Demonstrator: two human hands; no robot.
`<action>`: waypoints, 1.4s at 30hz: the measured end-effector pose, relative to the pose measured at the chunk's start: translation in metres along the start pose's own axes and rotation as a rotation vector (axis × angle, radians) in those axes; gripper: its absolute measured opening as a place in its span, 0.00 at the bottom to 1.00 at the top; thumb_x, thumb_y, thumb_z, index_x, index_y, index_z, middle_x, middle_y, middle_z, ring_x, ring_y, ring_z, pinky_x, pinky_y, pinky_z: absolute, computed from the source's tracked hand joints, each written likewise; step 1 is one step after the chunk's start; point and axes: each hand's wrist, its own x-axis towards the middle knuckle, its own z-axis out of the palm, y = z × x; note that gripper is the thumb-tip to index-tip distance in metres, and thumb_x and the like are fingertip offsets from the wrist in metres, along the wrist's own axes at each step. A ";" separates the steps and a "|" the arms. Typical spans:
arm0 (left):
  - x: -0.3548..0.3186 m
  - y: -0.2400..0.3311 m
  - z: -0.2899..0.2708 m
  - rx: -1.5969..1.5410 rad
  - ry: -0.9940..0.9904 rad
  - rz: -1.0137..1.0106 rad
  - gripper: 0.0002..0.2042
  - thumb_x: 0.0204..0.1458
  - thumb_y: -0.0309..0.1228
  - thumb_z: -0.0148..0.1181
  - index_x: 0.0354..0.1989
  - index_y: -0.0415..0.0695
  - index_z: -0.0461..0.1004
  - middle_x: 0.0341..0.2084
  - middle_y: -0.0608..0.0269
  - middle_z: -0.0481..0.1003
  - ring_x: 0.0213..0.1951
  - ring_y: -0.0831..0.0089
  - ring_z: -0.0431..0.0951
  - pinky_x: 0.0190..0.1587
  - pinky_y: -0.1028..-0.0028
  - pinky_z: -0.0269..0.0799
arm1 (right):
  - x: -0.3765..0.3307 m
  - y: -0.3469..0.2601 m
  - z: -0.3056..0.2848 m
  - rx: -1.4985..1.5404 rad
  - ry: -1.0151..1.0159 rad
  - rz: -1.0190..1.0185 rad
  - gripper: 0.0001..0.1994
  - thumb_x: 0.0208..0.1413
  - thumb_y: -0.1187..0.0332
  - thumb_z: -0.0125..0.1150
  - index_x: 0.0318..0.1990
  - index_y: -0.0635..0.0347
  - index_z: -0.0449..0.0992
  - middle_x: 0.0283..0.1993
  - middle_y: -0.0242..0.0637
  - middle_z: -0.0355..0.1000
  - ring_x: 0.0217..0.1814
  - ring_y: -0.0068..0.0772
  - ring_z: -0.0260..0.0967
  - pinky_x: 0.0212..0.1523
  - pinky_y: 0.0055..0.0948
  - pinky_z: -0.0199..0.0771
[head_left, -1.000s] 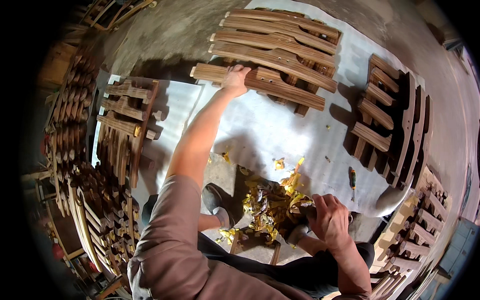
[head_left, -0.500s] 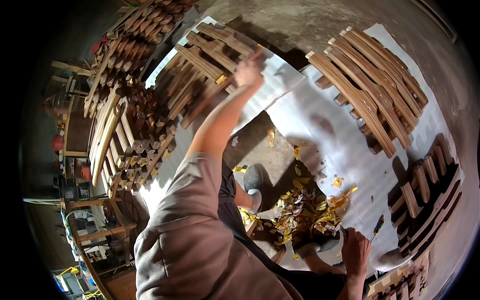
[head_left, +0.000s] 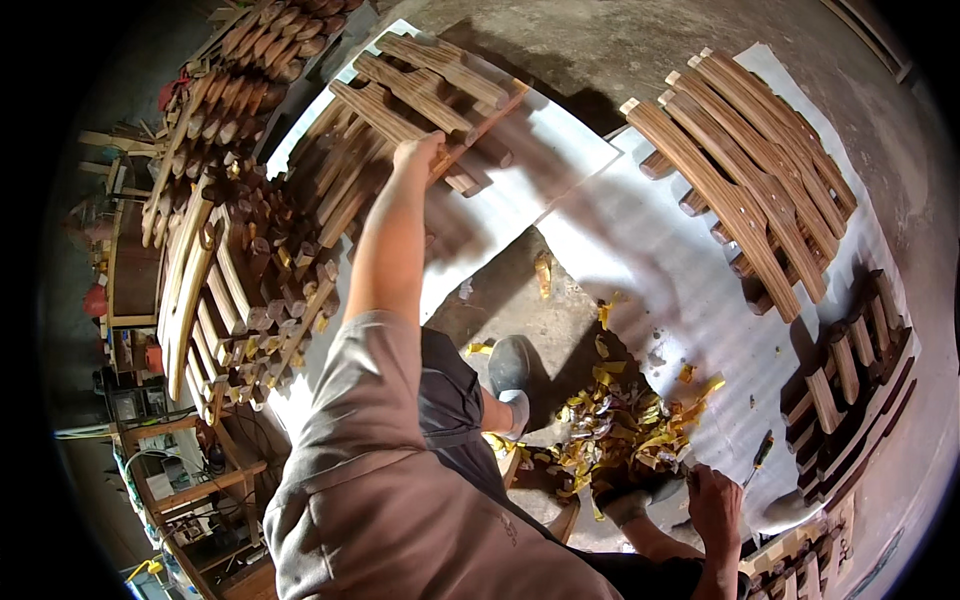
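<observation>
Nearest, low in the view, the right hand (head_left: 715,497) hangs beside the right leg with its fingers loosely curled; the palm is turned away, so I cannot tell whether they pinch anything. Just in front of it a screwdriver (head_left: 764,449) lies on the white sheet (head_left: 590,245), seemingly parked there to be within easy reach. Between the feet, a heap of yellow scraps (head_left: 620,432) sits on bare concrete, perhaps so that the litter stays off the sheet. One grey shoe (head_left: 510,362) stands at its left edge.

To the left, lighter wooden bars (head_left: 185,290) are piled closely, likely to save floor room. Beyond the right side of the heap stands a group of short wooden pieces (head_left: 845,370) joined to long dark rails.

Farther out, the left arm reaches straight ahead. The left hand (head_left: 420,150) is bunched over the near end of a striped slat (head_left: 372,110), touching it; the knuckles hide the fingertips, so I cannot tell how firmly they close. That slat lies side by side with two others across further bars, which seem to serve as supports.

Farthest right, curved slats (head_left: 712,195) lie in a spaced row, raised on cross blocks, probably to keep their faces clear of the sheet.
</observation>
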 end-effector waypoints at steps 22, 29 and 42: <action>-0.353 0.058 -0.091 -1.161 -1.239 0.189 0.24 0.49 0.42 0.70 0.48 0.39 0.71 0.43 0.54 0.74 0.47 0.61 0.75 0.54 0.52 0.72 | -0.026 -0.071 -0.022 0.566 0.495 -0.099 0.07 0.56 0.73 0.66 0.39 0.66 0.79 0.28 0.40 0.77 0.27 0.28 0.71 0.33 0.26 0.71; -0.482 0.050 -0.039 -0.957 -0.948 0.228 0.19 0.48 0.33 0.72 0.43 0.36 0.73 0.35 0.59 0.76 0.36 0.69 0.78 0.40 0.66 0.78 | -0.021 -0.176 -0.030 0.922 0.946 -0.174 0.17 0.46 0.72 0.77 0.45 0.62 0.80 0.34 0.29 0.77 0.34 0.17 0.69 0.38 0.20 0.72; -0.503 0.003 0.030 -0.926 -0.690 0.293 0.20 0.42 0.28 0.74 0.41 0.33 0.72 0.36 0.55 0.77 0.35 0.68 0.80 0.40 0.68 0.77 | 0.014 -0.177 0.002 0.129 1.308 -0.015 0.13 0.38 0.83 0.66 0.35 0.64 0.77 0.41 0.39 0.73 0.33 0.44 0.74 0.35 0.35 0.76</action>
